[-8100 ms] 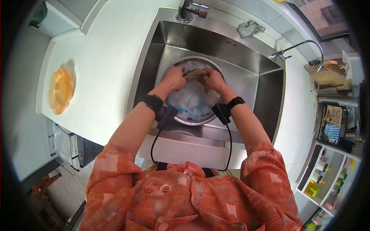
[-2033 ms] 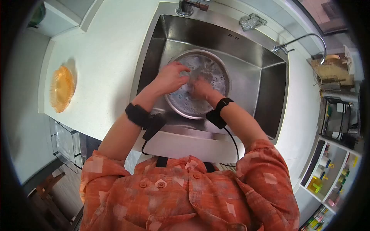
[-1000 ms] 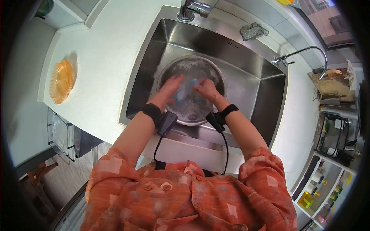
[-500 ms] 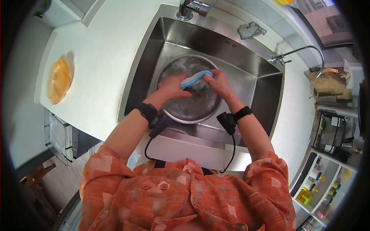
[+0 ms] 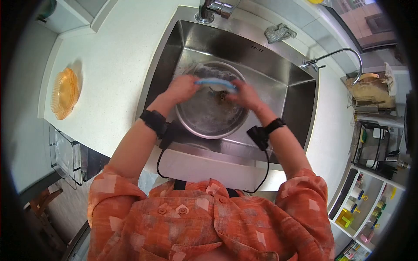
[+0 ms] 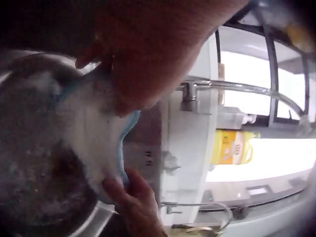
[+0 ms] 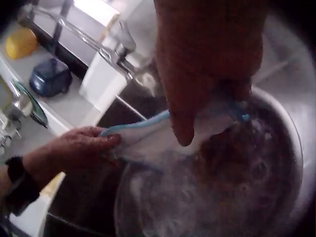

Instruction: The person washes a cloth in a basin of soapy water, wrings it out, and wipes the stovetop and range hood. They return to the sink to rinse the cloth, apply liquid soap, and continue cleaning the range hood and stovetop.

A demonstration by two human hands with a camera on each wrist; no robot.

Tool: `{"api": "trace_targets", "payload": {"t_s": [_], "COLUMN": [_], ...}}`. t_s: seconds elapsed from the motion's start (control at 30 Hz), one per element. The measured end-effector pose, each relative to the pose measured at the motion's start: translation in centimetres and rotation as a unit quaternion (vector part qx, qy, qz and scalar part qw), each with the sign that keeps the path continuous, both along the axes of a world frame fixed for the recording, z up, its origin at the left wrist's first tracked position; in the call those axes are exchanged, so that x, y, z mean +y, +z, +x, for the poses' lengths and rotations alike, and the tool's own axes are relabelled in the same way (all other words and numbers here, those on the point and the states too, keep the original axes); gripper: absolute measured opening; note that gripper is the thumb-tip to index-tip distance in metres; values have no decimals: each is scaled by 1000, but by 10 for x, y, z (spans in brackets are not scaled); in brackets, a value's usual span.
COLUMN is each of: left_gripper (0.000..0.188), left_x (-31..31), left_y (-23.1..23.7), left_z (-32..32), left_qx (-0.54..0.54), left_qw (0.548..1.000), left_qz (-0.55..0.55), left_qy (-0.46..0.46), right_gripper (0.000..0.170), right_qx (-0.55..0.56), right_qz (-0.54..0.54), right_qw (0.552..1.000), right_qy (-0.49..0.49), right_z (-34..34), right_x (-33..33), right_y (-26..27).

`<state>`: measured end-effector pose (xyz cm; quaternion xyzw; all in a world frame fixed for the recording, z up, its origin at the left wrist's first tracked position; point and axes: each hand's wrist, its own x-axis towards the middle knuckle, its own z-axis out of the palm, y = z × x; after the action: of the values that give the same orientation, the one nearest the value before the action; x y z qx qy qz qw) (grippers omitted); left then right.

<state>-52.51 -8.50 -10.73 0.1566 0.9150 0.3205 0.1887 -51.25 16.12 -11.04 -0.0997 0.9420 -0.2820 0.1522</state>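
Note:
A white cloth with a blue edge (image 5: 213, 81) is stretched between both hands above a round metal basin (image 5: 209, 135) of cloudy water. The left hand (image 5: 182, 88) pinches one end of it, the right hand (image 5: 244, 94) the other. In the left wrist view the cloth (image 6: 96, 133) hangs between the left hand (image 6: 153, 54) and the right hand (image 6: 136, 202). The right wrist view has the cloth (image 7: 153, 140) spanning from the left hand (image 7: 69, 148) to the right hand (image 7: 207, 64). Something brownish (image 5: 223, 96) lies in the water, its shape unclear.
The basin stands in a steel sink (image 5: 265, 78). Behind it are a faucet (image 5: 205, 13), a grey crumpled cloth (image 5: 279, 33) and a thin curved tap (image 5: 339, 52). Orange scalloped dishes (image 5: 65, 93) rest on the left counter; a rack (image 5: 372, 102) stands at the right.
The cloth came up out of the water between the hands. Over the last half second the left hand moved left and up, the right slightly down, and the cloth was drawn straighter.

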Motion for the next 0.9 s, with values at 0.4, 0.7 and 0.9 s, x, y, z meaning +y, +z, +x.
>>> {"api": "trace_targets", "payload": {"t_s": [0.4,0.7,0.9], "left_gripper": [32,52,59], "left_x": [12,23,29], "left_y": [91,11,13], "left_z": [22,47,47], "left_qx": [-239,-451,-449], "left_qw": [880,730,668], "left_qz": [377,413,434], "left_qy": [163,305,405], "right_gripper": [37,35,31], "right_qx": [-192,-97,-193], "right_qz": [-362,18,-159], "right_qw": [911,993,968], "right_qy": [-50,64,-26], "right_z": [-9,6,-7], "right_x": [-12,-50,-59], "right_y": [105,-52,-16]}}
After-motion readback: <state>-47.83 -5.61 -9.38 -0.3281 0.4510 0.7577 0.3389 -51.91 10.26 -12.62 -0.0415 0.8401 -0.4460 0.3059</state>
